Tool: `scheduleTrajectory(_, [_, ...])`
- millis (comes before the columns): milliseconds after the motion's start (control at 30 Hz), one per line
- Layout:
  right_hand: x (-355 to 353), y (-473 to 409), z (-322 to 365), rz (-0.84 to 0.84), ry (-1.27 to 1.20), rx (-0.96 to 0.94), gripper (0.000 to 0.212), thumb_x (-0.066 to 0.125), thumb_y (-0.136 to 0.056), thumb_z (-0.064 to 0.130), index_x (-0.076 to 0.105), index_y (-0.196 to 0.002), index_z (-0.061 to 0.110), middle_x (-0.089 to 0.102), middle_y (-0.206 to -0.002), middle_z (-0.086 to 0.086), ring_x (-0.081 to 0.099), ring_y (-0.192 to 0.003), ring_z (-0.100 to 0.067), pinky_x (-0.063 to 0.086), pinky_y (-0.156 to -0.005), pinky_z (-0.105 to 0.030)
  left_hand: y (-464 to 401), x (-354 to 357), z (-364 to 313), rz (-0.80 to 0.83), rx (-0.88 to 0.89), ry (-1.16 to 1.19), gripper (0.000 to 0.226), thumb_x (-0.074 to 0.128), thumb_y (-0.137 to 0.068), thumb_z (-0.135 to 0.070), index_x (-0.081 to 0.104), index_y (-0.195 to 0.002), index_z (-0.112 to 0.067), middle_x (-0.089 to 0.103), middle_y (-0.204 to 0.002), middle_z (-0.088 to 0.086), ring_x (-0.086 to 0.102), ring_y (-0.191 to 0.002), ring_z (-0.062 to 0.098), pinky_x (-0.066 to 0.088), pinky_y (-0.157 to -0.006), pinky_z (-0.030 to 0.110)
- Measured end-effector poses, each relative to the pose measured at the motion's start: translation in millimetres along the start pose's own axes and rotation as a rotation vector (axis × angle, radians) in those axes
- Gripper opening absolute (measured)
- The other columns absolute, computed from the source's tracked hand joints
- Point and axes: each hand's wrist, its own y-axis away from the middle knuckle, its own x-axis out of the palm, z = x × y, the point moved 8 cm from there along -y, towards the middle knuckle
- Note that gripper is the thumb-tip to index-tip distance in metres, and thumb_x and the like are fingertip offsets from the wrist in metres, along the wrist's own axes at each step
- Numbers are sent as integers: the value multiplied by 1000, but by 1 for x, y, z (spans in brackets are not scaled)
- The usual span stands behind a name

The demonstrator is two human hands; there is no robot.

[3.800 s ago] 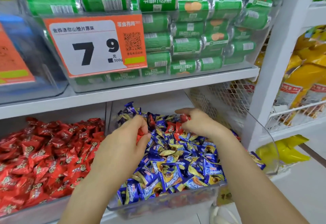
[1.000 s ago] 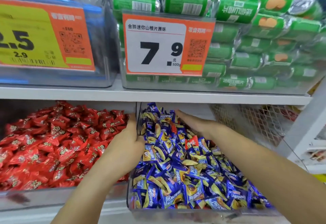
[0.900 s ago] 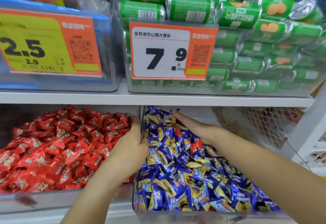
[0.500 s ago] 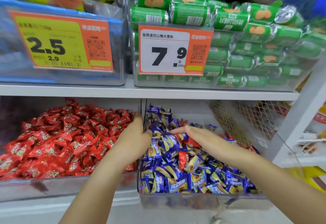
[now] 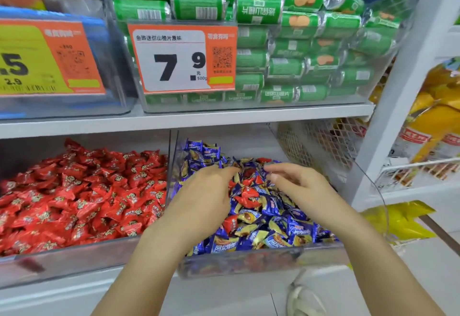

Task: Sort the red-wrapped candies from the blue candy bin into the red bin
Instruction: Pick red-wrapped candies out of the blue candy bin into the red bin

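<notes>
Two bare hands are seen over the blue candy bin [image 5: 249,263], whose clear front wall lies nearest the camera. The picking step is judged to be in hand: several red-wrapped candies [image 5: 245,200] are scattered among the blue wrappers in the middle of the heap, between the two hands. The left hand [image 5: 206,193] is laid on the pile with its fingers bent into the candies; whether anything is pinched underneath cannot be told. The right hand [image 5: 296,181] is held just above the heap, fingers loosely spread and slightly blurred, and nothing is seen in it. A pinch on one of the exposed red pieces is called for next, then a carry leftward over the divider. To the left, the red bin [image 5: 74,263] is heaped with red candies. Farther back, green packets [image 5: 293,54] are stacked on the shelf above, behind a price tag [image 5: 181,58].
</notes>
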Motion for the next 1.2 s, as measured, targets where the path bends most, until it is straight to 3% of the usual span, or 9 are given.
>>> scheduleTrajectory(100, [19,-5,7,90,205,-29,40,49,-95,23,52,-131,39,63,-91,17,59,-58,-7,47,-61,-17,-8,18,5,131,-14,-144,66,38,-90,-2,21,-150,-24,32,-152,3,16,-144,19,16,-117,35])
scheduleTrajectory(200, [42,-8,6,275,239,1,45,51,-92,21,50,-132,41,64,-75,16,50,-46,-7,40,-48,-16,-12,28,11,240,-27,-195,65,39,-92,-8,18,-150,-26,26,-155,1,8,-145,18,8,-118,38])
scheduleTrajectory(300, [37,-12,11,208,273,-42,33,60,-90,27,61,-121,37,61,-85,21,54,-60,12,39,-58,-7,-16,27,17,215,-28,-270,49,46,-96,-22,35,-144,-28,40,-147,5,20,-142,20,21,-112,34])
scheduleTrajectory(467, [21,-11,20,-37,253,-115,10,62,-87,37,68,-95,34,66,-88,18,60,-84,-2,44,-75,-24,-12,5,16,-45,1,-115,21,48,-95,-26,59,-113,-25,61,-92,-4,55,-89,14,40,-70,28])
scheduleTrajectory(567, [7,-9,17,-163,11,-70,8,66,-82,22,59,-81,26,67,-85,12,63,-83,-9,50,-77,-29,-1,-18,17,-163,-27,-22,12,53,-92,-28,59,-103,-29,64,-90,-13,51,-62,1,36,-56,18])
scheduleTrajectory(733, [9,-5,15,-143,-134,-24,15,52,-89,11,54,-85,26,62,-70,0,51,-56,-10,42,-57,-28,15,-33,11,-218,-20,193,15,49,-89,-15,51,-78,-26,54,-79,-6,51,-72,8,39,-65,21])
scheduleTrajectory(833, [20,-3,23,-69,-2,-72,26,39,-93,12,63,-90,23,54,-69,4,48,-61,-5,35,-58,-27,21,-21,1,-106,-7,205,20,41,-88,-18,46,-70,-23,48,-80,-5,47,-74,8,37,-67,28])
scheduleTrajectory(1000, [49,-6,9,63,376,-45,37,52,-81,60,61,-87,25,55,-87,2,53,-83,-20,39,-66,-33,28,2,5,147,-38,-26,19,62,-80,-50,55,-88,-34,45,-82,-16,46,-71,-1,31,-59,20])
scheduleTrajectory(1200, [19,-1,29,-116,134,-111,22,55,-91,40,54,-82,19,50,-70,7,47,-65,-11,33,-57,-25,25,0,6,102,-62,0,22,59,-86,-42,48,-76,-26,49,-67,-7,47,-62,6,32,-53,22])
